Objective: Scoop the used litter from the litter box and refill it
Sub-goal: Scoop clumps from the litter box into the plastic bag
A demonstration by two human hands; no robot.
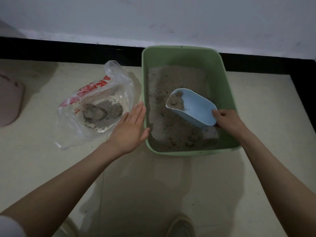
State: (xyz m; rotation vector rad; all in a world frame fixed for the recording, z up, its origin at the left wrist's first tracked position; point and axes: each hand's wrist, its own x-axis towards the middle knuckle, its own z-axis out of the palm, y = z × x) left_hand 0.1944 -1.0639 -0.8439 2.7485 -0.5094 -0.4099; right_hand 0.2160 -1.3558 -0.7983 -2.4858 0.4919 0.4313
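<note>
A green litter box [227,93] stands on the floor by the wall, filled with grey-brown litter [164,127]. My right hand [227,120] grips the rear of a light blue scoop [196,108], which is raised over the litter and holds a small heap at its front. My left hand [130,127] is flat with fingers apart, resting against the box's left wall. To the left lies a clear plastic bag [95,106] with red print, holding grey clumps of litter.
A black skirting board [68,52] runs along the white wall behind the box. A pinkish object [10,103] lies at the far left edge. A shoe [181,226] shows at the bottom on the pale tiled floor.
</note>
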